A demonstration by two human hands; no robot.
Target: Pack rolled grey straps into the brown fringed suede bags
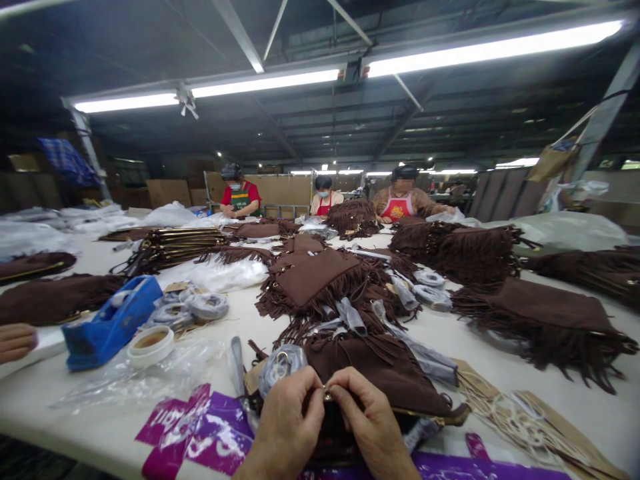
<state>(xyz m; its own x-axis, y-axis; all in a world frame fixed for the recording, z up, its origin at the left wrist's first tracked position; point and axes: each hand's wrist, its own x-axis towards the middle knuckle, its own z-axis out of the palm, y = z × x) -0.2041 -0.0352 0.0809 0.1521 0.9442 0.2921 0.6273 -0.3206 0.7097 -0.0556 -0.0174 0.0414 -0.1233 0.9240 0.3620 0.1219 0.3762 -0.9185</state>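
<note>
My left hand and my right hand meet at the near edge of a dark brown fringed bag. Thumbs and forefingers of both are pinched together on a small gold-coloured metal fitting, mostly hidden by the fingertips. A gold zip runs along the bag's edge, and the bag lies flat. Beside my left hand, a coiled strap wrapped in grey film rests against the bag. Under my wrists spreads purple printed plastic.
To the left stand a blue tape dispenser and a tape roll. Stacked fringed bags fill the middle. Cream cords lie at right. Another person's hand shows at the left edge; several co-workers sit opposite.
</note>
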